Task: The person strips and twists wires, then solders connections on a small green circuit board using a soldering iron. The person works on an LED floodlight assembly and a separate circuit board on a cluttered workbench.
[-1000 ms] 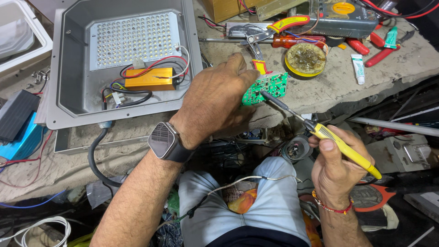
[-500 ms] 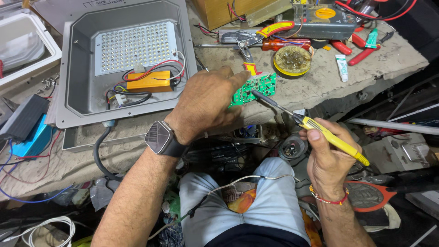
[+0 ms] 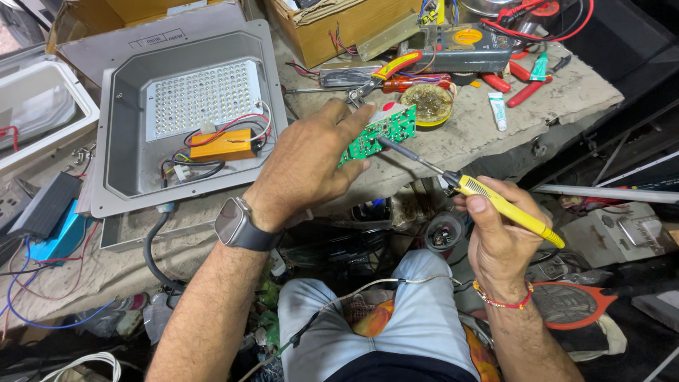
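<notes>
**Green board pinched at the bench edge, iron tip on it**

Green circuit board (image 3: 378, 133), small and thin, sits pinched in the left hand (image 3: 304, 166), thumb on top and the other fingers curled under its near end, so it hangs just over the cloth-covered bench (image 3: 467, 134). Looks light and stiff to me, but fragile on the component side, so I'd say the bare edges are the place to hold it, which is pretty much what's going on. Left wrist is cocked inward, back of the hand up, smartwatch (image 3: 232, 221) facing the camera.

Right hand (image 3: 498, 237) is wrapped shut around the yellow soldering iron (image 3: 495, 205), pen-style, thumb pressing on the handle. Its dark tip reaches up and touches the board right beside the left fingertips.

Just past the fingers there's a round tin of flux (image 3: 431, 104), then pliers with red-yellow handles (image 3: 385, 74) and a grey multimeter (image 3: 470, 44). Off beyond the left knuckles lies an open grey LED floodlight housing (image 3: 127, 170) with an orange driver block (image 3: 223, 144) wired inside.
</notes>
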